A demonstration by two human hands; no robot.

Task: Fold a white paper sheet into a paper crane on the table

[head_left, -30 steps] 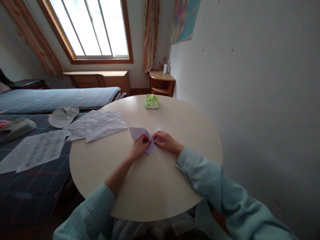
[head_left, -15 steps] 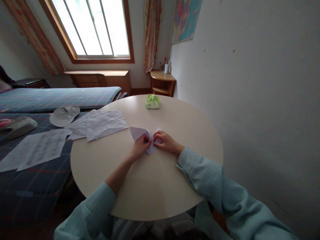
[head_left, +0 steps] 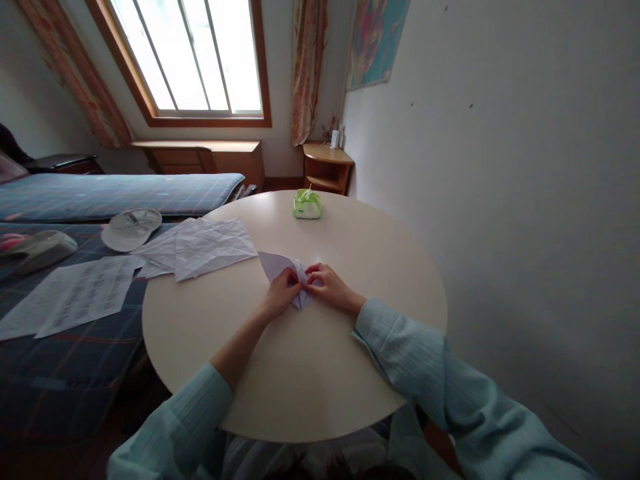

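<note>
A pale lilac sheet of folded paper lies near the middle of a round cream table. My left hand rests on the paper's near part, its fingers curled and pinching a fold. My right hand meets it from the right, fingertips pressed together on the same fold. Both hands touch each other over the paper, and they hide its lower point in part.
Crumpled white sheets lie at the table's left edge. A green tissue pack sits at the far side. A bed with printed papers and a white cap stands left. A bare wall runs close on the right.
Both hands stay on the folded paper with only tiny finger movement. The view has shifted slightly.
</note>
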